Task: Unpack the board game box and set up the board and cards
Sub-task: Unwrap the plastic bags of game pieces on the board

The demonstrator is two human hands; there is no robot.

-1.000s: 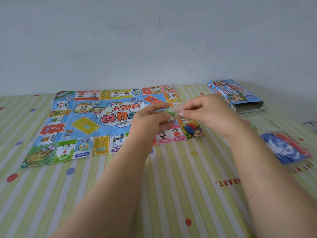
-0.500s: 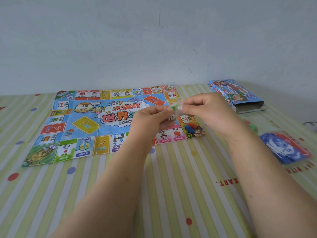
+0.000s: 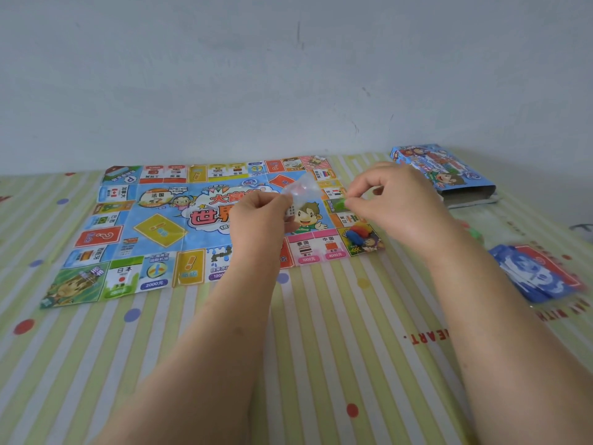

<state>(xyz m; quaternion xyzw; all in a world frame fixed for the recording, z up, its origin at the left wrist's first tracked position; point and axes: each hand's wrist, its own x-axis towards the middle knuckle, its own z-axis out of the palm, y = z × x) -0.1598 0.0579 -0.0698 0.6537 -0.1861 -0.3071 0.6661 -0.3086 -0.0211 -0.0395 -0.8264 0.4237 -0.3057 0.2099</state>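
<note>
L hand (image 3: 256, 216) pinches clear baggie (image 3: 301, 189) w/ die (image 3: 290, 211) over board (image 3: 160, 232); R hand (image 3: 398, 203) pinches small green piece (image 3: 346, 203). Risk: baggie tilts, die spills & rolls off table (image 3: 321, 348).

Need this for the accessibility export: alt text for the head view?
Two hands over an unfolded game board: the left hand pinches a clear bag, the right hand pinches what looks like a small green piece. The game box and a card stack lie to the right on a striped cloth.
</note>
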